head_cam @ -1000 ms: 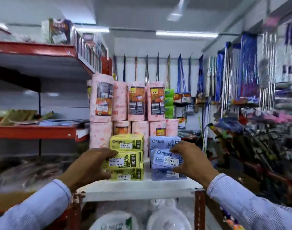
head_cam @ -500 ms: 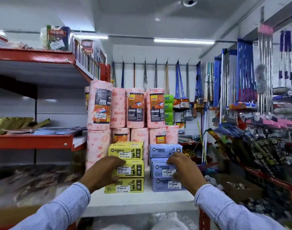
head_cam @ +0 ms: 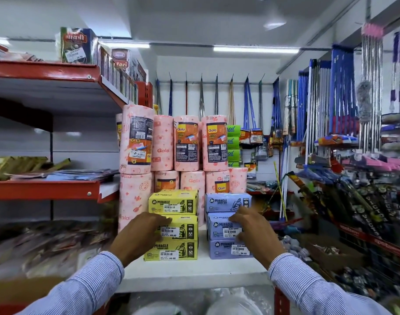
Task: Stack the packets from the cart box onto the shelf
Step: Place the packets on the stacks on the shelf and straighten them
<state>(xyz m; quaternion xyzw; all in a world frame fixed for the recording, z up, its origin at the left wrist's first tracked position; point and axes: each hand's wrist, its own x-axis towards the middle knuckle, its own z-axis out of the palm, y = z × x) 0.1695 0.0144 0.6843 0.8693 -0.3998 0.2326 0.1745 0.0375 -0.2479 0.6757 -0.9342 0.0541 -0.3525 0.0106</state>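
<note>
1. Two stacks of three rectangular plastic-wrapped packets each are seen on the white shelf board (head_cam: 189,271), set back from its front edge.
2. The yellow packet stack (head_cam: 174,226) is placed left of centre on the board; the lilac-blue packet stack (head_cam: 227,226) is placed just beside it to the right, a narrow gap being left between them.
3. The left hand (head_cam: 137,235) is laid against the left end of the middle yellow packet (head_cam: 180,230), fingers curled loosely over its front left corner; the packet is touched rather than enclosed.
4. The right hand (head_cam: 255,233) is spread over the right end of the middle lilac-blue packet (head_cam: 221,228), fingers half open and pressed on its front and top edge; whether it is truly clasped cannot be told.
5. Both wrists are covered by blue-and-white striped sleeves (head_cam: 308,285).
6. Pink patterned kitchen-towel rolls (head_cam: 164,144) are stacked in two tiers directly behind both packet stacks, toward the back edge of the board.
7. Red metal side shelves (head_cam: 46,189) are seen at the left.
</note>
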